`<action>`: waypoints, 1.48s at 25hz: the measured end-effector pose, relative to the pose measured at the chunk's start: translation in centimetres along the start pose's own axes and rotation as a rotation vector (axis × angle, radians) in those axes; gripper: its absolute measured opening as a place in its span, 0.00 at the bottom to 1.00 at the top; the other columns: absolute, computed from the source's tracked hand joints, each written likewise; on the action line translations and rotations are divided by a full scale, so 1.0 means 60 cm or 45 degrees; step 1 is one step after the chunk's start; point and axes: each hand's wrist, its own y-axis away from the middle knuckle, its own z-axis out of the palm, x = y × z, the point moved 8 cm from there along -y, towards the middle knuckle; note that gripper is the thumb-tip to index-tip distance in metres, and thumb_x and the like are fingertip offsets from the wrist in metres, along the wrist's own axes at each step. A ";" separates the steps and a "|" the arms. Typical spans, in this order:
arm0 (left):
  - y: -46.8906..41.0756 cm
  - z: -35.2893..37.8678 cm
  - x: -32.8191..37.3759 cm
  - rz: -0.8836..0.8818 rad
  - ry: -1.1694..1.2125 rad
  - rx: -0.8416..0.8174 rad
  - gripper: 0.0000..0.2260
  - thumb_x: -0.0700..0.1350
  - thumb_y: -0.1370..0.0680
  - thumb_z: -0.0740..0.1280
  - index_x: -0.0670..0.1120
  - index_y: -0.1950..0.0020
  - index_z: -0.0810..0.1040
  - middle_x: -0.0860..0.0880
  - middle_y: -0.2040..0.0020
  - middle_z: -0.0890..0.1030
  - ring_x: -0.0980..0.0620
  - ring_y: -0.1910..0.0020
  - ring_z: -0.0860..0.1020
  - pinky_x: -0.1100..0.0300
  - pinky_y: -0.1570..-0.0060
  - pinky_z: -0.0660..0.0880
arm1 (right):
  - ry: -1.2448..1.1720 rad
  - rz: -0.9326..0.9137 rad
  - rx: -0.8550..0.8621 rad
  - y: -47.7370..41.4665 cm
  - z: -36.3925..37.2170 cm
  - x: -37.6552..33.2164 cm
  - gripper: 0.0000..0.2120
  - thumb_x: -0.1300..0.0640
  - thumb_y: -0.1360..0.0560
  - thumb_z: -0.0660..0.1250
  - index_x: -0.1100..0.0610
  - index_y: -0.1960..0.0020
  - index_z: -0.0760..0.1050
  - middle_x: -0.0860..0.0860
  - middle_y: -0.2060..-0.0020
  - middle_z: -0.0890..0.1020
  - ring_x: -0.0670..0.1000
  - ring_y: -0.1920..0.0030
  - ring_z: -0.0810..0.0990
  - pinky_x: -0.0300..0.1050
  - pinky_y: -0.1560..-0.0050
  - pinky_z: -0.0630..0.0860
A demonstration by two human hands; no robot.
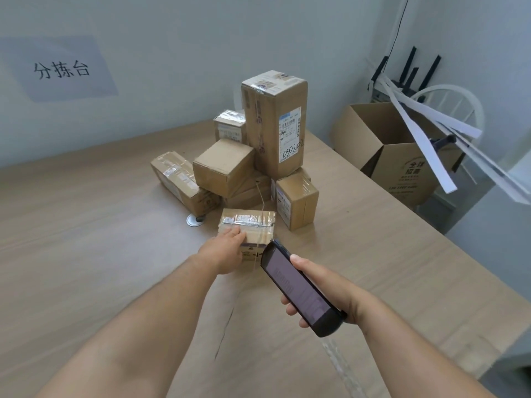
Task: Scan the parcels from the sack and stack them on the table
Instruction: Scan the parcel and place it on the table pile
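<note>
The left hand (227, 248) reaches forward to the small parcel (248, 226); its fingers (236, 232) lie close together, bent over the parcel's near top edge and gripping it; the thumb is hidden under the hand, so how it presses cannot be told. The right hand (324, 294) is wrapped round a black scanner (297, 285); the thumb lies along its right edge and the fingertips curl up from under its left edge; the dark screen faces up and the front end points at the small parcel, nearly touching its near right corner.

The small parcel sits on the table (86, 239), nearest the person and at the front of the pile; it is brown cardboard, low and wide, with shiny clear tape over a label on top and a thin string across it.

Behind it I count six more cardboard parcels, possibly a seventh half hidden at the back right: a tall box (274, 122) standing upright with a white label and handwritten figures; a little box (230, 126) just beside it on the left; a tilted cube box (222, 166) resting on a flat box (250, 192); a long box (184, 182) on the left; an upright box (297, 199) on the right.

One white disc (195, 219) lies on the table beside the long box; one open carton (402, 156) stands on the floor to the right, with white strips (431, 124) leaning over it; one sign (61, 70) hangs on the wall.
</note>
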 end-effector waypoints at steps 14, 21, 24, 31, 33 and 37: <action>0.078 0.013 -0.045 -0.200 0.203 0.027 0.29 0.47 0.23 0.60 0.51 0.22 0.56 0.49 0.24 0.60 0.47 0.28 0.64 0.52 0.33 0.66 | 0.038 -0.038 -0.033 0.038 0.013 0.034 0.33 0.34 0.24 0.60 0.62 0.37 0.76 0.59 0.53 0.82 0.55 0.55 0.82 0.50 0.60 0.80; 0.100 0.039 -0.063 -0.263 0.432 -0.166 0.26 0.54 0.30 0.74 0.48 0.36 0.72 0.46 0.36 0.65 0.49 0.43 0.72 0.57 0.45 0.73 | 0.053 -0.019 -0.022 0.034 0.026 0.051 0.31 0.35 0.22 0.58 0.62 0.38 0.76 0.59 0.54 0.82 0.55 0.55 0.81 0.50 0.61 0.80; 0.113 0.028 -0.040 -0.158 0.453 -0.024 0.21 0.53 0.32 0.77 0.49 0.47 0.71 0.49 0.43 0.65 0.50 0.48 0.72 0.58 0.51 0.73 | 0.061 0.004 -0.021 0.028 0.037 0.068 0.31 0.34 0.22 0.59 0.61 0.39 0.76 0.59 0.54 0.82 0.55 0.56 0.82 0.50 0.61 0.80; 0.155 0.071 -0.010 -0.021 0.481 -0.233 0.19 0.53 0.33 0.77 0.56 0.56 0.67 0.53 0.35 0.61 0.48 0.38 0.67 0.54 0.43 0.72 | 0.056 0.027 -0.127 0.038 0.043 0.093 0.34 0.32 0.26 0.62 0.60 0.37 0.75 0.56 0.55 0.82 0.53 0.57 0.83 0.50 0.61 0.81; 0.169 0.093 0.003 -0.039 0.459 -0.386 0.20 0.54 0.34 0.77 0.55 0.54 0.67 0.51 0.38 0.65 0.48 0.43 0.70 0.56 0.48 0.72 | 0.074 0.064 -0.152 0.048 0.037 0.109 0.37 0.30 0.28 0.63 0.60 0.36 0.76 0.56 0.53 0.83 0.53 0.56 0.83 0.51 0.59 0.81; 0.180 0.116 0.036 -0.091 0.296 -0.285 0.27 0.57 0.35 0.77 0.53 0.45 0.66 0.49 0.40 0.65 0.48 0.43 0.69 0.55 0.46 0.71 | 0.117 0.145 -0.121 0.079 0.010 0.152 0.36 0.30 0.28 0.62 0.60 0.38 0.77 0.57 0.52 0.83 0.54 0.54 0.83 0.53 0.54 0.80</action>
